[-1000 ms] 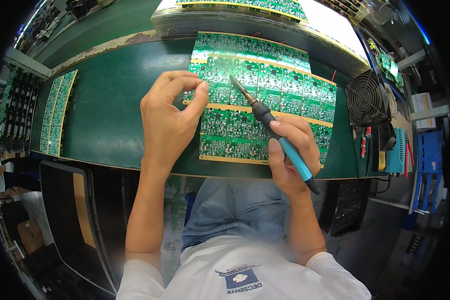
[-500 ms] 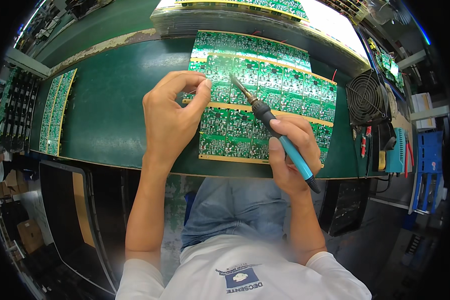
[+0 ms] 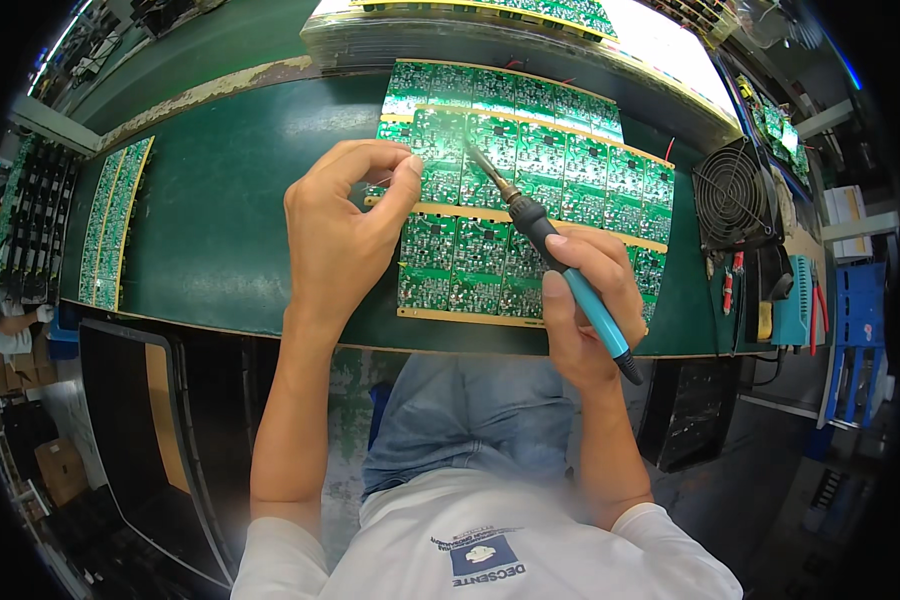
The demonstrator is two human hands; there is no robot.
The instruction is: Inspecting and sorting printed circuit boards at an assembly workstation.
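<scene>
My right hand (image 3: pixel 598 305) grips a soldering iron (image 3: pixel 532 220) with a blue-and-black handle. Its metal tip points up and left, over the upper left of a panel of green circuit boards (image 3: pixel 590 180); whether it touches is unclear. Thumb and forefinger of my left hand (image 3: pixel 345 225) are pinched together at the panel's left edge. Something thin may be between them, too small to name. Another board panel (image 3: pixel 427 280) lies nearer me, and a third board panel (image 3: pixel 500 90) shows behind, partly covered.
Two narrow board panels (image 3: pixel 115 225) lie at the table's left end. At the back, a stack carries another board panel (image 3: pixel 530 12). A black fan (image 3: pixel 730 195) stands on the right, near a teal holder (image 3: pixel 799 290) and red-handled tools (image 3: pixel 819 310). Another person (image 3: pixel 8 325) is at far left.
The soldering iron's tip has shifted slightly right, with my right hand moving a little. My left hand has stayed in place. The person at far left has come further into view.
</scene>
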